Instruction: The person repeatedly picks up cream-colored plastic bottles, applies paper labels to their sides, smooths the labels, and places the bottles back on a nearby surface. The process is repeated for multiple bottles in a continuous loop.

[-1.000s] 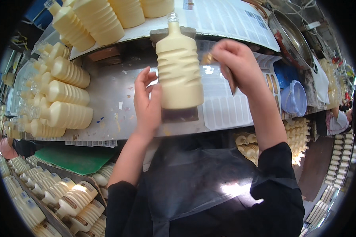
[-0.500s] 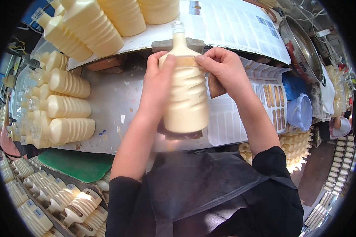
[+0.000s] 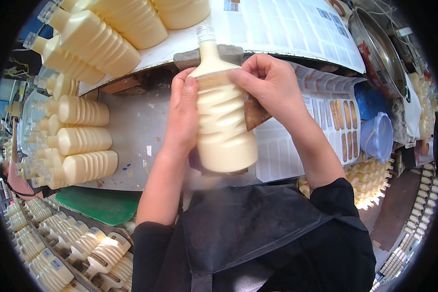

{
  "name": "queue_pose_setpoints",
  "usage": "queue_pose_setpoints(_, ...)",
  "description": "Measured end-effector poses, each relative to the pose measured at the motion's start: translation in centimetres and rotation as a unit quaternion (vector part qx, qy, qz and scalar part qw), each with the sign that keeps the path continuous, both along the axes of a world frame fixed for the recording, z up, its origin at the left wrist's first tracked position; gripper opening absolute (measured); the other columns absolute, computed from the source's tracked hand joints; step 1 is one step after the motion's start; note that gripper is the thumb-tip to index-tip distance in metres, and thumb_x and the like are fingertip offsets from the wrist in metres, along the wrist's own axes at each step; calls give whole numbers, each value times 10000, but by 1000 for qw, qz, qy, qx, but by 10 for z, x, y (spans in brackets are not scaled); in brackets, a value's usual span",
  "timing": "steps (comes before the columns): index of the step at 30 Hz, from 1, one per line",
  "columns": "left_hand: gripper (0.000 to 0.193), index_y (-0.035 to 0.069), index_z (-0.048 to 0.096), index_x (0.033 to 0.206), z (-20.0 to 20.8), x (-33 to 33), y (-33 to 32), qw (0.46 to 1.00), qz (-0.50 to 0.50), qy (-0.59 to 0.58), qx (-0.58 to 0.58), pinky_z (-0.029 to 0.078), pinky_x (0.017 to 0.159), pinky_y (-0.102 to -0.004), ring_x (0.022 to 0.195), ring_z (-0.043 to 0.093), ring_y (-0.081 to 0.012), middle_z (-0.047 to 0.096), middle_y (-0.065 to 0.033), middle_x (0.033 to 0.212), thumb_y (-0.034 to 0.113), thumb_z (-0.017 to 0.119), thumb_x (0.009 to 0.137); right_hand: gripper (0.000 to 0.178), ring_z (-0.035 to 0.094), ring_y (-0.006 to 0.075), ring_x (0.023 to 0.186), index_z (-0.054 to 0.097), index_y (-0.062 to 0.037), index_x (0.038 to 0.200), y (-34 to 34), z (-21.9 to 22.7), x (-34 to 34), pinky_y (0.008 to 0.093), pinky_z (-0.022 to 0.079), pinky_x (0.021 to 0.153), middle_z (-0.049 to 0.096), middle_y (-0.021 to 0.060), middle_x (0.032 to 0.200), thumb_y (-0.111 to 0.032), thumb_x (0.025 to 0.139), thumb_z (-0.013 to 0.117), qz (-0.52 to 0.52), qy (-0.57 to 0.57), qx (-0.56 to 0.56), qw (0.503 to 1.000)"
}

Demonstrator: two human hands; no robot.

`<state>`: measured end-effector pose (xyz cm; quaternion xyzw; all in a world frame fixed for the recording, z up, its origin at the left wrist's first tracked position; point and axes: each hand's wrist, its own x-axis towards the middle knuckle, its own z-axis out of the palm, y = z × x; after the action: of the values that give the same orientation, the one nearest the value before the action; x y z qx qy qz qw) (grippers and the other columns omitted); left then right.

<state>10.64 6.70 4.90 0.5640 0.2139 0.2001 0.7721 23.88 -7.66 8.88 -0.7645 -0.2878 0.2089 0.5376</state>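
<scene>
A cream plastic bottle with a ribbed body lies in front of me, its clear-threaded neck pointing away. Around its left side my left hand is closed, the thumb on the left end of a golden-brown label strip below the shoulder. My right hand presses its thumb at the strip's right end, fingers curled. A flat brown piece sticks out beneath those fingers, held against the palm. Under the bottle, a dark support shows partly; a grey block sits behind the neck.
Cream bottles lie stacked at the left; larger ones stand on the raised white shelf. Label sheets spread at the right, beside a light-blue bucket. Crates of labelled bottles fill the lower left, by a green board.
The bottle has tilted slightly, its neck shifting left. My right thumb has moved a little left along the label strip. The whole view has shifted slightly.
</scene>
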Motion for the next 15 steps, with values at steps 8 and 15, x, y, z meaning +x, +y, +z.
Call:
queue_pose_setpoints(8, 469, 7, 465, 1409, 10, -1, -2, 996, 30, 17, 87, 497, 1019, -337, 1159, 599, -175, 595, -115, 1292, 381, 366, 1144, 254, 487, 14, 617, 611, -50, 1090, -8, -6, 10, 157, 392, 558, 606, -22, 809, -269, 1003, 705, 20, 215, 80, 973)
queue_pose_setpoints(15, 466, 6, 470, 1355, 22, 4, -6, 989, 50, 38, 132, 495, 941, -293, 1054, 577, -140, 604, -107, 1193, 334, 620, 1059, 360, 599, 50, 778, 560, -30, 1190, -1, -15, -3, 208, 486, 686, 666, 14, 872, -297, 1003, 712, 23, 115, 64, 991)
